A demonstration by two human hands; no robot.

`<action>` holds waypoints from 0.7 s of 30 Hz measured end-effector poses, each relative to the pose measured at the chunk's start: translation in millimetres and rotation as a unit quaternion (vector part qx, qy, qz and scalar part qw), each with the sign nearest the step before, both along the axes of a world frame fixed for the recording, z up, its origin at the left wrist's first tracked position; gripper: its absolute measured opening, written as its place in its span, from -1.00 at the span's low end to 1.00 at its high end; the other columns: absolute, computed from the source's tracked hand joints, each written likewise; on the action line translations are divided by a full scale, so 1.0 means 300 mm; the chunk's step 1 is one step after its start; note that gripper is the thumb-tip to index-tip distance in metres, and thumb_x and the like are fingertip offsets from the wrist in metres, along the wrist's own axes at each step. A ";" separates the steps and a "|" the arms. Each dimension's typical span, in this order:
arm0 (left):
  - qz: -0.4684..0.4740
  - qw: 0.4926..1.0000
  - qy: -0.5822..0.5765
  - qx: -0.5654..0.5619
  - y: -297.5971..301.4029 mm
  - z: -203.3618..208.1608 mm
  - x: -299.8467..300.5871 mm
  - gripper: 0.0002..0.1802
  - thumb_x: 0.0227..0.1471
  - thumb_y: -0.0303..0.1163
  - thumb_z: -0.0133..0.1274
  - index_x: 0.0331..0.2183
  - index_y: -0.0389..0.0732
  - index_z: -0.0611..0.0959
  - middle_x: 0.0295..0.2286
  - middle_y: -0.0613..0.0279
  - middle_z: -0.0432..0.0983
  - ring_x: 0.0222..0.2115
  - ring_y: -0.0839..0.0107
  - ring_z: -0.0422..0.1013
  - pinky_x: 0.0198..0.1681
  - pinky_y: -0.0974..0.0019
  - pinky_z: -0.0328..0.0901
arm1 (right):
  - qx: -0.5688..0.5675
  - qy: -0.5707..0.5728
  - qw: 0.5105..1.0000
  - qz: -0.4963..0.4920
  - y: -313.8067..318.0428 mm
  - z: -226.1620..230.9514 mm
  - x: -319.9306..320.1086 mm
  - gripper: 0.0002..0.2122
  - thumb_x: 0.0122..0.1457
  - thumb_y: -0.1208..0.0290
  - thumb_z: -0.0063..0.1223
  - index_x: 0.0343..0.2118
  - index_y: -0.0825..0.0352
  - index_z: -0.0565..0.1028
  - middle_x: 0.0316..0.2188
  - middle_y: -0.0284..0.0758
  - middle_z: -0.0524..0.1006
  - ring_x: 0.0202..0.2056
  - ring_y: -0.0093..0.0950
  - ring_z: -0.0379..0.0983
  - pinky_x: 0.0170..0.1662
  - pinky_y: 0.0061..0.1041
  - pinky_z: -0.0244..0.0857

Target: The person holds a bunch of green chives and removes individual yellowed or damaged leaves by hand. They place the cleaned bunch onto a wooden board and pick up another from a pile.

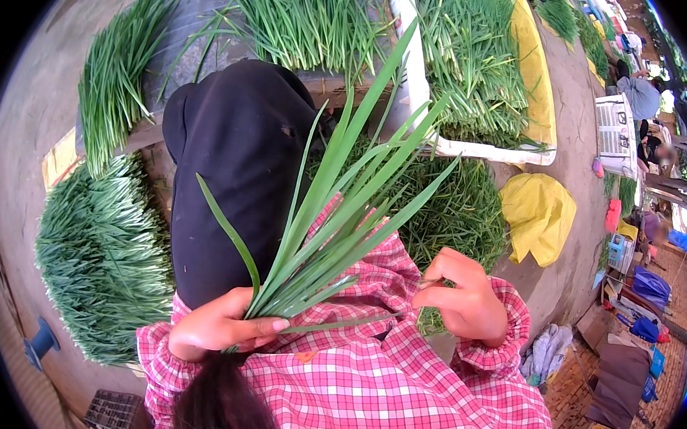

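My left hand [232, 321] is closed round the lower ends of a bunch of garlic chives [334, 230]. The long flat green leaves fan out away from me, above my lap, and one leaf bends off to the left. To the right, my right hand [465, 296] is held apart from the bunch with its fingers pinched. A thin brownish wisp shows at its fingertips, too small to name. Below and beyond that hand lies a loose heap of chives [455, 214], partly hidden by the bunch and my sleeve.
Stacked chives [101, 261] lie at my left, with another bundle [122, 71] beyond. More chives [309, 25] rest on a dark board ahead. A white foam box [495, 153] holds chives beside yellow sheeting [538, 216]. A white crate [616, 134] and people are farther right.
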State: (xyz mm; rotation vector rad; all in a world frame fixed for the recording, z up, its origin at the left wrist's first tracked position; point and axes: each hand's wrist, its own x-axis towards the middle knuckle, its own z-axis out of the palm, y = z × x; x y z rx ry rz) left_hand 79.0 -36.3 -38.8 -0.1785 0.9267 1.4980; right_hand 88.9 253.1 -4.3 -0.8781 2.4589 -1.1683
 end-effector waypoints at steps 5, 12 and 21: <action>0.002 1.000 -0.004 -0.003 0.002 -0.003 0.001 -0.86 -0.05 -0.47 -0.13 -0.36 -0.27 0.39 -0.72 0.46 0.19 -0.75 0.73 0.04 -0.73 0.62 -0.04 | 0.001 -0.062 0.995 -0.077 -0.006 0.005 0.003 -0.70 -0.22 0.70 -0.07 -0.34 0.31 0.41 -0.59 -0.31 0.32 -0.55 -0.38 0.25 -0.49 -0.51 0.18; -0.004 1.000 -0.003 0.002 -0.002 -0.010 0.000 -0.88 -0.05 -0.47 -0.12 -0.38 -0.27 0.39 -0.72 0.46 0.18 -0.76 0.73 0.05 -0.74 0.62 -0.04 | -0.019 -0.092 0.993 -0.073 0.014 0.009 -0.022 -0.73 -0.08 0.63 -0.12 -0.23 0.36 0.34 -0.28 -0.20 0.29 -0.37 -0.34 0.33 -0.35 -0.51 0.24; 0.002 1.000 -0.006 -0.007 -0.001 -0.013 0.005 -0.88 -0.05 -0.46 -0.12 -0.38 -0.27 0.39 -0.73 0.46 0.18 -0.77 0.73 0.04 -0.74 0.62 -0.05 | -0.040 -0.146 0.988 0.018 0.003 0.007 0.005 -0.81 -0.09 0.55 -0.05 -0.34 0.38 0.38 -0.51 -0.28 0.35 -0.47 -0.41 0.32 -0.44 -0.55 0.24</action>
